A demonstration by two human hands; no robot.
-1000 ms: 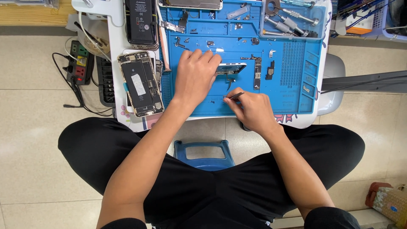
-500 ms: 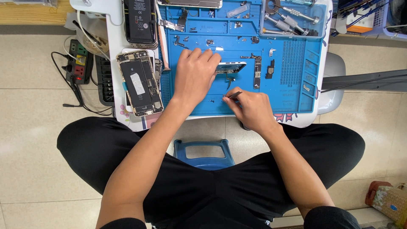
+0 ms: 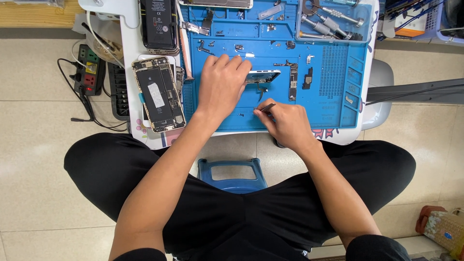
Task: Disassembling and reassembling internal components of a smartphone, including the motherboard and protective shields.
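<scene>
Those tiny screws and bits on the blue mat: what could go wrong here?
1. Loose small parts lie all over the mat; a sweep of the left hand could scatter or lose them.
2. The right hand works fine tweezers near the phone frame; a slip might scratch it or flick a screw away.
3. The opened phone lies near the table edge and could get knocked off.

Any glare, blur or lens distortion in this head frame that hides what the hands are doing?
Head view: even light, soft shadows, no glare on the blue mat; left hand and right hand sharp; slight wide-angle bowing at edges; tweezers small, tip detail unclear.
</scene>
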